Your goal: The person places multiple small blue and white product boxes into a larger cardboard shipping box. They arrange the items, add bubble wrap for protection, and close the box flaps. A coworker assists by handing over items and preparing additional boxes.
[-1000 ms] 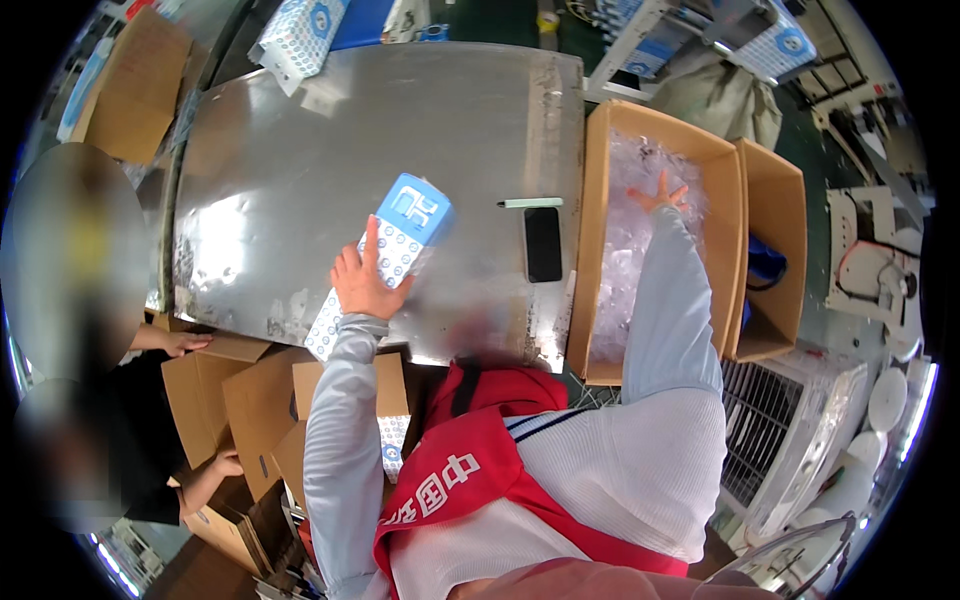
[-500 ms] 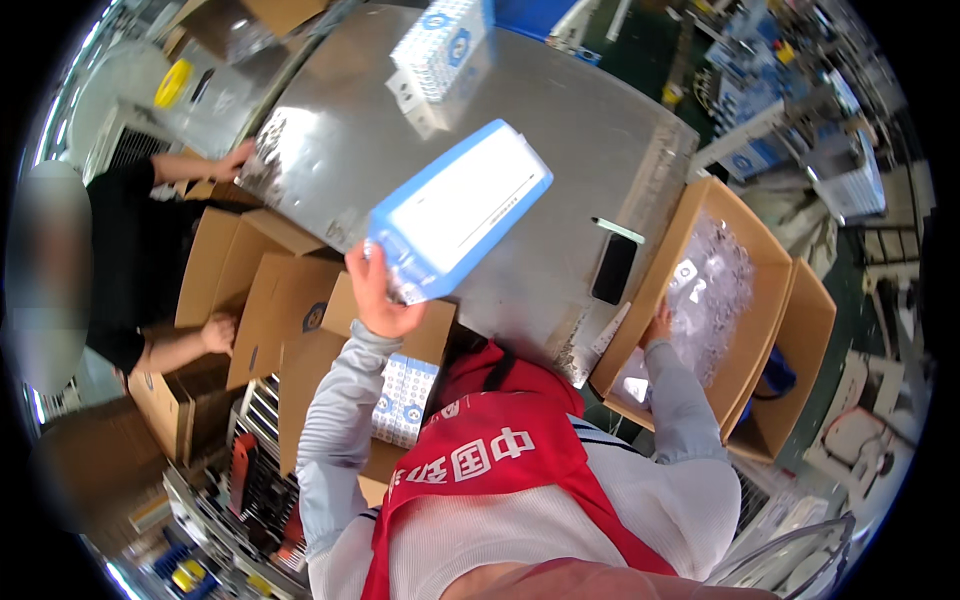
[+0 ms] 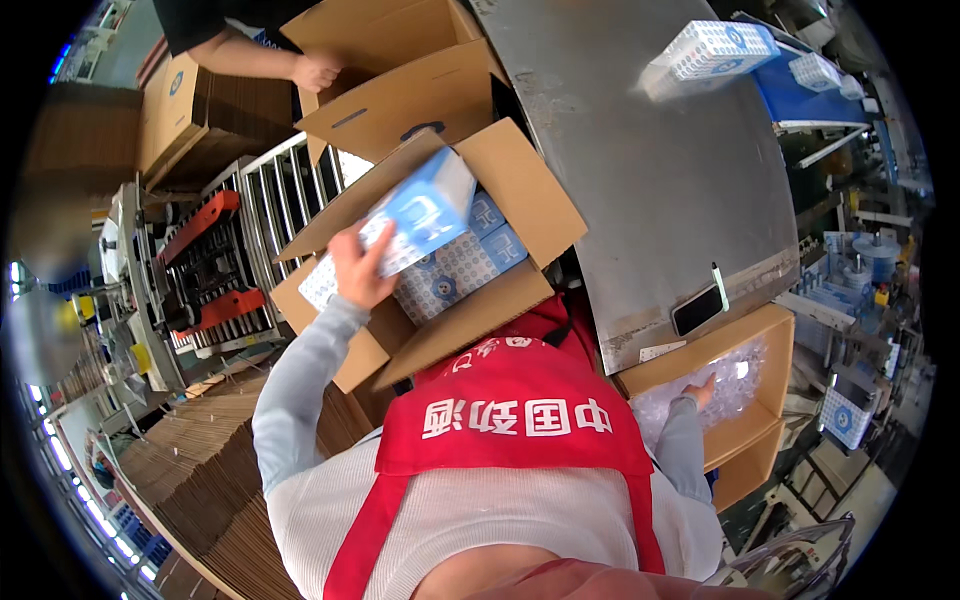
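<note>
My left hand (image 3: 362, 266) grips one end of a blue and white carton (image 3: 428, 205) and holds it tilted over an open cardboard box (image 3: 525, 180). Inside that box, several dotted blue and white cartons (image 3: 450, 275) lie side by side; the held one partly covers them. At the right, my right hand (image 3: 703, 391) reaches into a shallower cardboard box (image 3: 775, 350) among clear plastic pieces (image 3: 738, 375). One finger there is stretched out; the other fingers are hard to make out.
A metal table (image 3: 640, 190) bears a phone (image 3: 698, 311), a pale green pen (image 3: 719, 285) and a dotted carton (image 3: 712, 52). A co-worker's hand (image 3: 316, 72) touches another open box (image 3: 400, 105). Flattened cardboard (image 3: 220, 480) is stacked at lower left, near a roller conveyor (image 3: 285, 190).
The view has turned left. My left hand has brought the carton from above the metal table to over the open cardboard box. My right hand remains in the box of plastic pieces.
</note>
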Demonstrator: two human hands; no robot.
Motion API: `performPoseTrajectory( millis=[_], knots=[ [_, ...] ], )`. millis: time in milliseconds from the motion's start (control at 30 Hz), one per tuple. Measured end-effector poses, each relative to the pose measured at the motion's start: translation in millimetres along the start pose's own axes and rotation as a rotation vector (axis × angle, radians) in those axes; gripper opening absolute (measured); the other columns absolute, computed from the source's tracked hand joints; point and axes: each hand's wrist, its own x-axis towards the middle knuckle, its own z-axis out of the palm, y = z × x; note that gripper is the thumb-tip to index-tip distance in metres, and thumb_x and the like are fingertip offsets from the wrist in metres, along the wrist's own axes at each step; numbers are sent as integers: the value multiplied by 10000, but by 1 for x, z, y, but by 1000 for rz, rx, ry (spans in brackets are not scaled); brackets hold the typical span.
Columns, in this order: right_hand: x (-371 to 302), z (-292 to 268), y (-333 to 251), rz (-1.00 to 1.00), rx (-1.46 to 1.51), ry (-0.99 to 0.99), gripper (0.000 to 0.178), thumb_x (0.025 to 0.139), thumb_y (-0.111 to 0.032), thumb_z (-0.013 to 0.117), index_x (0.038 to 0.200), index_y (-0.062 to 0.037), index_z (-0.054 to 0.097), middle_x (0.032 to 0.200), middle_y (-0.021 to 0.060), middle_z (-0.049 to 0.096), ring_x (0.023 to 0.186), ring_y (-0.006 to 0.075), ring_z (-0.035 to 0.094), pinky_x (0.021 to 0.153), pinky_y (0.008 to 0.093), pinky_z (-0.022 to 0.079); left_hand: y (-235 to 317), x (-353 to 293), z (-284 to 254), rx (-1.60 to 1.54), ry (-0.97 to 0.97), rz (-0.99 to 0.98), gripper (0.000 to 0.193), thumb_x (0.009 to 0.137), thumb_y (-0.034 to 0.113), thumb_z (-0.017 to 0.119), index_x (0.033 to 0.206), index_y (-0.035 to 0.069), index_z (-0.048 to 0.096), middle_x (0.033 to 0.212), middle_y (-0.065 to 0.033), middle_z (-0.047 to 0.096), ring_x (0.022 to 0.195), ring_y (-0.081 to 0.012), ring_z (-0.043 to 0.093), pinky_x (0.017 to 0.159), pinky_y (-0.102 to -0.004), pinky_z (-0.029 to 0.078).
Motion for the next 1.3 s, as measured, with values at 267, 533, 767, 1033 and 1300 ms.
performPoseTrajectory(
  millis=[267,533,767,1033,1300],
  knots=[
    [5,-79,1,31,19,-88,602,775,67,596,1309,-206,545,1142,122,639,841,251,660,684,371,551,-93,-8,168,-46,-81,33,960,643,93,786,1463,282,325,1469,-186,293,1359,-391,273,1110,-556,205],
    [-104,-109,-233,-239,815,-430,487,951,-152,557,1380,-3,379,1268,191,547,1072,334,606,852,466,556,-51,-14,170,83,-1081,-306,1292,570,640,788,1532,252,18,1596,-61,-90,1448,-358,-125,1094,-669,29],
    [-242,-28,-478,-121,941,-1643,555,948,-174,542,1437,-60,307,1384,194,433,1233,422,476,1007,558,430,-52,-69,174,23,-1047,-286,1311,572,639,784,1531,218,-5,1590,-79,-118,1440,-380,-139,1061,-706,115],
    [-318,86,-506,10,248,-1992,689,979,-417,472,1526,-223,101,1563,85,169,1403,324,242,1070,574,304,-69,-122,155,-8,-1094,-331,1347,523,663,791,1528,243,-3,1588,-28,-143,1426,-394,-180,1021,-751,155],
    [-298,114,-429,-241,-41,-2026,601,971,-394,512,1464,-106,322,1423,90,439,1285,216,442,1057,372,377,-57,-111,141,67,-1226,-273,1381,531,690,764,1525,196,-58,1576,-69,-188,1417,-405,-199,1009,-763,136]
  ],
)
